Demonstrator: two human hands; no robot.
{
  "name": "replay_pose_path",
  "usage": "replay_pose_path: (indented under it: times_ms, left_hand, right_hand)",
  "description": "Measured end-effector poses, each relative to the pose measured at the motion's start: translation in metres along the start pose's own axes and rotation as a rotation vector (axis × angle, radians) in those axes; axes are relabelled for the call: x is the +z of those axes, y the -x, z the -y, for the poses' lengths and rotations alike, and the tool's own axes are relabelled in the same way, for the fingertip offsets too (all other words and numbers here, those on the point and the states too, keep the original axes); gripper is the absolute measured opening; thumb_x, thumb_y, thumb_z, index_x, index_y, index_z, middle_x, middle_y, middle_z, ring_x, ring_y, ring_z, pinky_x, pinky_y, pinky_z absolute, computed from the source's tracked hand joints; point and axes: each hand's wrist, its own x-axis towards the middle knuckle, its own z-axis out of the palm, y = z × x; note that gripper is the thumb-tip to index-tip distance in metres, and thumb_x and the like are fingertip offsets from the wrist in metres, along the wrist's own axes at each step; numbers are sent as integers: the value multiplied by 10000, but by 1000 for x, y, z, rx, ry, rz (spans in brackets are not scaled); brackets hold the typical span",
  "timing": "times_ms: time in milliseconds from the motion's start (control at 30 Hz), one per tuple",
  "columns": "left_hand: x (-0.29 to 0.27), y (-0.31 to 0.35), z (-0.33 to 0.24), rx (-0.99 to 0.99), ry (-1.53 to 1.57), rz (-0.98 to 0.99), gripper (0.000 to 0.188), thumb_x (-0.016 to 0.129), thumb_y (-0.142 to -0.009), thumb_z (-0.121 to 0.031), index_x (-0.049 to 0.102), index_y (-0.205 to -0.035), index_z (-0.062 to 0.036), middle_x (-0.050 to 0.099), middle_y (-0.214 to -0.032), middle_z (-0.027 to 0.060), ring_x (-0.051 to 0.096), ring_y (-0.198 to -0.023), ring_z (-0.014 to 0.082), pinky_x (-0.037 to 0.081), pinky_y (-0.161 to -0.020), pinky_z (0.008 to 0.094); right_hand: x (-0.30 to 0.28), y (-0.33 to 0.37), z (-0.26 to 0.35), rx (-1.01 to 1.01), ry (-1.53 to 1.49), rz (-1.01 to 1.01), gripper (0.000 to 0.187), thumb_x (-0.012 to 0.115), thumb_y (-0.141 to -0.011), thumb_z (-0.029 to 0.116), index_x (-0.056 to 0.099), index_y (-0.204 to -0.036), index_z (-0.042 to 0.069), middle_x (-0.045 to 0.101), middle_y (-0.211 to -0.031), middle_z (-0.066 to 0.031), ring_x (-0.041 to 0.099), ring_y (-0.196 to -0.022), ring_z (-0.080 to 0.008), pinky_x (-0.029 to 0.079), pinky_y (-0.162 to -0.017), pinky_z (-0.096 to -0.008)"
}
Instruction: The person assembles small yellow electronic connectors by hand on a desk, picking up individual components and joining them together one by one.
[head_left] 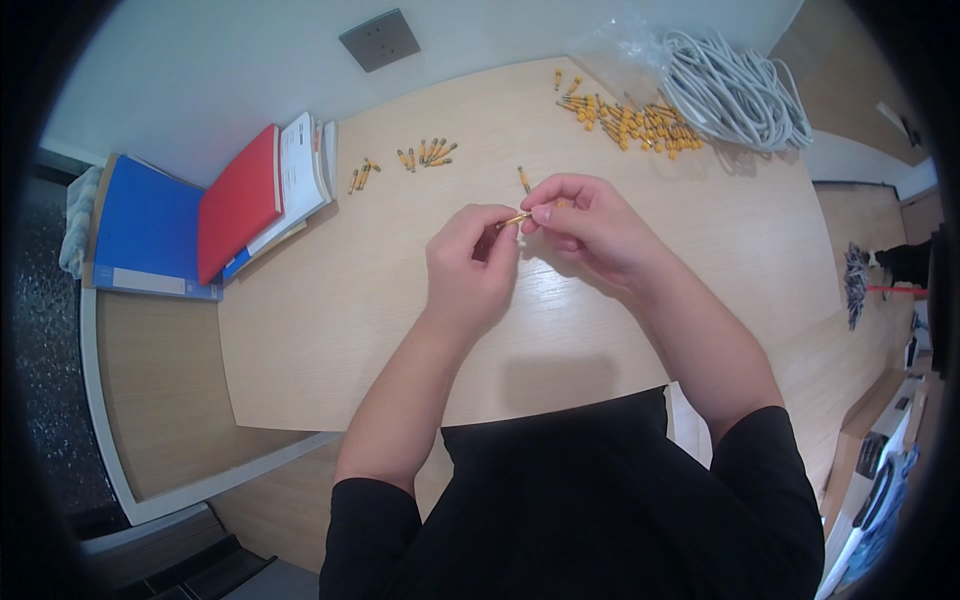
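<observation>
In the head view, the left hand and right hand meet over the table, fingertips pinched on a small brass-coloured piece between them; it may be two joined parts, too small to tell. A single yellow connector lies just beyond; the yellow pile sits farther back, beside coiled grey cable.
</observation>
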Motion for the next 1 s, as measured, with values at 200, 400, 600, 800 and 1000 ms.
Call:
replay_pose_path:
  times_ms: [200, 400, 600, 800, 1000]
  left_hand:
    - [-2, 0, 8, -66, 154, 25, 64, 632, -999, -15, 677, -974, 23, 673, -851, 24, 589, -711, 59, 473, -624, 220]
    - [-4, 1, 7, -89, 65, 41, 58, 627, -1007, -17, 663, -987, 23, 666, -821, 26, 585, -708, 67, 471, -623, 226]
    - [-1, -2, 3, 27, -1, 23, 26, 634, -992, 7, 659, -985, 8, 670, -863, 30, 583, -723, 61, 465, -615, 224]
    - [2, -1, 11, -49, 58, 25, 42, 641, -986, -3, 642, -944, 3, 662, -832, 31, 558, -688, 63, 443, -588, 238]
    - [-5, -3, 2, -25, -123, 114, 105, 640, -1000, -55, 674, -920, 3, 635, -720, 32, 539, -618, 94, 443, -573, 271]
  right_hand:
    - [4, 1, 0, -27, 99, -45, 126, 663, -942, -17, 664, -1067, -13, 723, -927, -106, 474, -581, -41, 365, -493, -209]
    - [6, 2, 2, -14, 126, -44, 123, 660, -942, -30, 662, -1065, -21, 736, -947, -122, 478, -582, -43, 365, -487, -212]
    - [2, 1, 1, -16, 127, -36, 109, 662, -959, -4, 661, -1067, -22, 718, -907, -96, 469, -576, -41, 358, -483, -211]
    - [3, -1, -2, 14, 136, -55, 102, 660, -972, 12, 660, -1068, -24, 709, -902, -95, 458, -574, -44, 356, -483, -211]
    - [2, -2, -2, 7, 143, -47, 93, 653, -983, 20, 665, -1063, -26, 699, -906, -103, 456, -572, -44, 357, -484, -211]
